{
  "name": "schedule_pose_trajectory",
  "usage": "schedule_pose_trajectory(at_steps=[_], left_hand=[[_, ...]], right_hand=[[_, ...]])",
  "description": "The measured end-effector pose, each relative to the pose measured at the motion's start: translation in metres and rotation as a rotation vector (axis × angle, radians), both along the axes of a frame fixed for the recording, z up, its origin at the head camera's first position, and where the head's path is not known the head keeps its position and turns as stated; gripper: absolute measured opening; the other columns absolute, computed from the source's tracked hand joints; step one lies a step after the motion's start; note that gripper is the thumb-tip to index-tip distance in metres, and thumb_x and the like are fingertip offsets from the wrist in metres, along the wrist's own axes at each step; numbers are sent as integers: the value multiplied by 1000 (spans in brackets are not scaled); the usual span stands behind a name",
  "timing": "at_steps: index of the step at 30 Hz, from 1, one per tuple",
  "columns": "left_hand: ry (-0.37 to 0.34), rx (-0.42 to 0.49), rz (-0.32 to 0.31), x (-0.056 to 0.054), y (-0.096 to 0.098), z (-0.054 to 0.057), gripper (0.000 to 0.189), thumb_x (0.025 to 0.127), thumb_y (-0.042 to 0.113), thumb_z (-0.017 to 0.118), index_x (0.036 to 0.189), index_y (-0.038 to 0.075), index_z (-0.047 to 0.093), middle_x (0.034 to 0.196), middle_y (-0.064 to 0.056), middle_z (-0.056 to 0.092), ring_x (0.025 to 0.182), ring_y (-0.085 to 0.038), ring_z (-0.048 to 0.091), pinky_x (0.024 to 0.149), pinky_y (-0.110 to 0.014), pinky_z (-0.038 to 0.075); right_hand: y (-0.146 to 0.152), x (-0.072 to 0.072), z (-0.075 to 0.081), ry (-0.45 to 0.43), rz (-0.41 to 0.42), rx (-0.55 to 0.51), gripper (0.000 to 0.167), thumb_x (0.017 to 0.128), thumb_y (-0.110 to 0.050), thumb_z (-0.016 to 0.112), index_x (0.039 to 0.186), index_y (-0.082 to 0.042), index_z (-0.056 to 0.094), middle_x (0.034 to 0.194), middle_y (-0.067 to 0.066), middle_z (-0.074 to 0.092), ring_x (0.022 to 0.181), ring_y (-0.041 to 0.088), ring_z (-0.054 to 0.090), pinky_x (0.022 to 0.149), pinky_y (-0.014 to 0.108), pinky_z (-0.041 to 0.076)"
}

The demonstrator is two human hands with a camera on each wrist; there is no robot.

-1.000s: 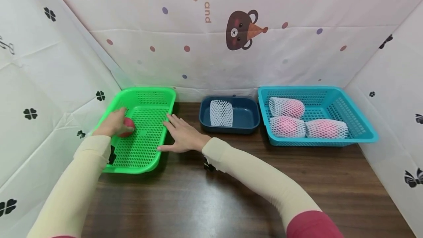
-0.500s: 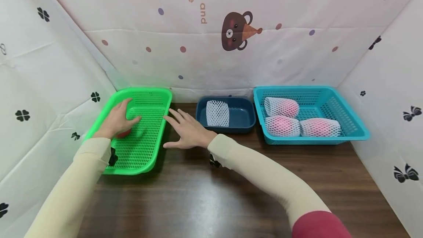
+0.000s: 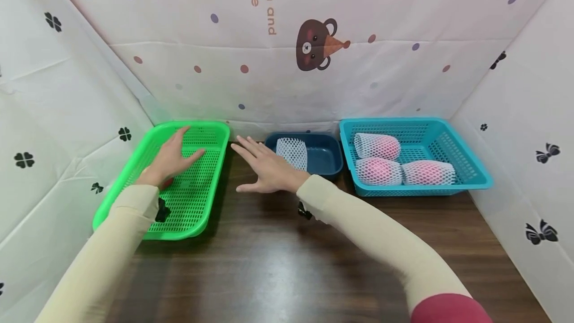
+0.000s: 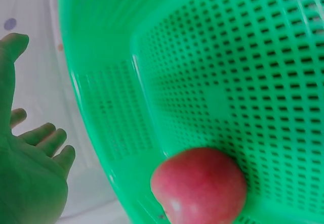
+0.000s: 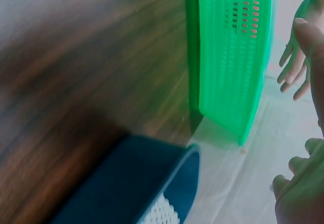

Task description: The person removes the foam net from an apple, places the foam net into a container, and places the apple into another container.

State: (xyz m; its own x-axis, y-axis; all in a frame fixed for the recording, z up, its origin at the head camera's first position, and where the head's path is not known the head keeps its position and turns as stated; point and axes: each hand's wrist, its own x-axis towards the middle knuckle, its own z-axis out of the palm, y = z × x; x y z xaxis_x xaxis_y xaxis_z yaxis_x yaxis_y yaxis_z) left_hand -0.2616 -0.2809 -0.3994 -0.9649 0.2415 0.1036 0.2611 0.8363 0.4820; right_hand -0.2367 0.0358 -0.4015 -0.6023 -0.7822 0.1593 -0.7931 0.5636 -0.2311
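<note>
Green plastic basket (image 3: 190,208): my left hand (image 3: 168,163) is above it, fingers spread and holding nothing. One red apple (image 4: 200,186) sits inside near the wall, largely hidden by that hand in the head view; the raised sides presumably keep it from rolling. Near round, it has no clear long axis; no stem shows, so I cannot tell which way it points. My right hand (image 3: 273,168), fingers extended, also grips nothing, partly covering a foam net (image 3: 293,151) in the navy tray (image 3: 325,156).
</note>
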Motion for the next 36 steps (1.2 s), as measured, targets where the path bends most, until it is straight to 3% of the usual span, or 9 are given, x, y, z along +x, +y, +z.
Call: schedule_pose_trajectory(at_steps=[9,17,26,36], left_hand=[[-16,56,-1,-1,27,8,96,100,58,56,165,8,7,167,-25,18,147,-53,25,112,-72,27],[6,46,-40,-4,48,9,96,99,57,59,165,10,8,169,-19,15,151,-45,22,116,-67,25],[-70,46,-49,1,72,17,101,98,57,60,165,9,2,170,-20,9,152,-46,19,116,-68,24],[-53,20,-62,5,100,21,98,99,51,63,164,5,6,169,-21,11,150,-46,23,116,-66,27]], right_hand=[[34,-9,17,42,-6,1,106,92,-62,67,166,-13,9,173,7,2,158,26,-2,127,47,9],[66,-19,31,105,-67,44,108,90,-64,68,167,-18,6,173,6,3,158,25,-2,126,50,13],[98,-30,38,128,-116,51,110,88,-65,70,167,-18,10,173,1,3,159,24,1,126,51,12],[138,-38,47,142,-169,73,108,87,-59,75,166,-18,14,172,5,13,157,33,13,123,56,18]])
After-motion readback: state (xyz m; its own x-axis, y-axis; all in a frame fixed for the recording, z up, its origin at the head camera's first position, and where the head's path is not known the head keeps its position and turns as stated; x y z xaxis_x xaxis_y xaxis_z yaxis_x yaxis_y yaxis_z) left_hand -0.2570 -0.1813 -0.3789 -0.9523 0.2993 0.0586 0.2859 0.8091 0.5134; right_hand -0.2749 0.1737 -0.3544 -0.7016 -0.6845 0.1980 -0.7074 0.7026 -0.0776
